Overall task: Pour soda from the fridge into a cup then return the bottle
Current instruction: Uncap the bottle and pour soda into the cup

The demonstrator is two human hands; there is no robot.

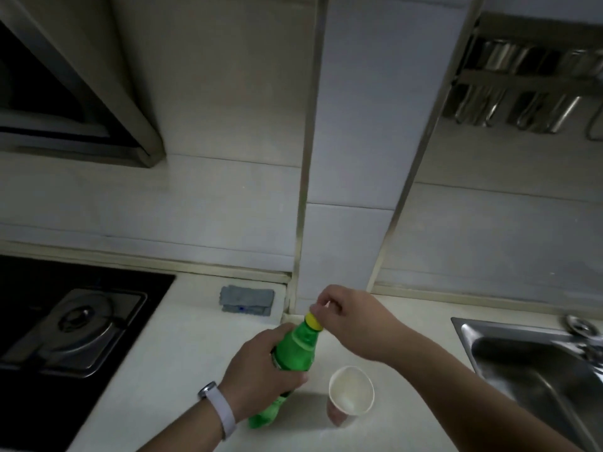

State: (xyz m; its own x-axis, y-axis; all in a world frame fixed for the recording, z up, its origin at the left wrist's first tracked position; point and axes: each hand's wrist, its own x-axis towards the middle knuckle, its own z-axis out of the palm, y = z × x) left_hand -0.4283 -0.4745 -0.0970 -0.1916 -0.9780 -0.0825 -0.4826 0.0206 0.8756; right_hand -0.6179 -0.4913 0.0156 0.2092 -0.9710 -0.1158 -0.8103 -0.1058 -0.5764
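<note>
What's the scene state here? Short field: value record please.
setting: kitchen counter, between stove and sink
left hand: gripping green bottle around its body
right hand: fingers at yellow cap
bottle: standing on counter, tilted, cap on
cup: paper, upright on counter, right of bottle, no soda visible inside
other: grey cloth by wall
stage: opening, not yet pouring

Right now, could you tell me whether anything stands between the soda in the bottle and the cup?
Yes: the yellow cap is on the green bottle, with the right hand pinching it. The left hand grips the body. The paper cup beside it stands open, uncovered.
</note>
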